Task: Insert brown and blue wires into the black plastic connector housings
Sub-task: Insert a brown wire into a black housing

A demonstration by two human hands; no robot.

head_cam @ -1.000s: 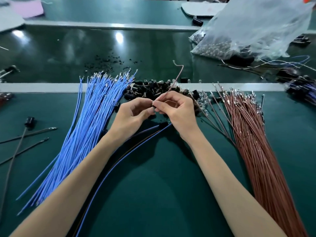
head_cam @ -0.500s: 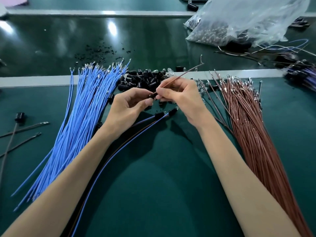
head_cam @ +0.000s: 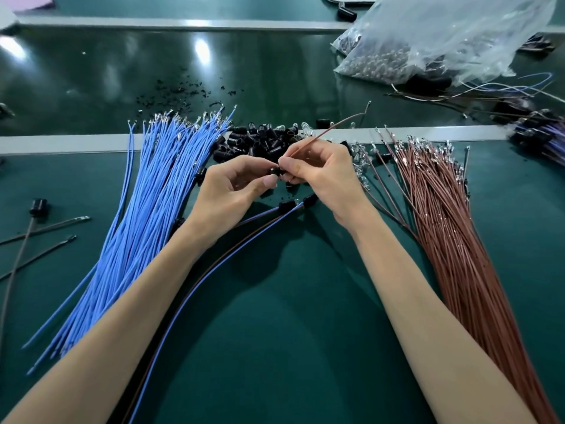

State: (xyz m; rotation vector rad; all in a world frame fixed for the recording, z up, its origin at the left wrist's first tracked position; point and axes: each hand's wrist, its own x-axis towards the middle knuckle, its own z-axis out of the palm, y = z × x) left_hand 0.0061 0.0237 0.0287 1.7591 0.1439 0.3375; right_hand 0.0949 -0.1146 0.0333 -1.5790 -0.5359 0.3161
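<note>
While the left hand (head_cam: pixel 232 194) pinches a black connector housing (head_cam: pixel 273 172) between its thumb and curled forefinger, the right hand (head_cam: pixel 324 182) meets it from the other side, fingertips closed on a single brown wire (head_cam: pixel 328 130) right at the housing. The fingers cover the join, so I cannot tell whether the wire's end sits inside the housing. The wire's free length rises up and to the right and ends in a small bent metal tip.

Both hands are above the green mat (head_cam: pixel 275 316), just in front of a pile of black housings (head_cam: pixel 260 139) that lies against a pale strip (head_cam: pixel 76 145) across the bench. A fanned bundle of blue wires (head_cam: pixel 153 215) lies left of the left hand, its metal terminals pointing away from the person. A matching bundle of brown wires (head_cam: pixel 452 240) lies right of the right hand.

Below the hands lie two wired housings (head_cam: pixel 287 206), with blue and brown leads running down under the left forearm. Small clear parts (head_cam: pixel 360 162) are scattered between the pile and the brown bundle. A clear plastic bag (head_cam: pixel 443 41) of small parts sits at the far right. A few loose dark wires (head_cam: pixel 46 224) lie at the left edge.
</note>
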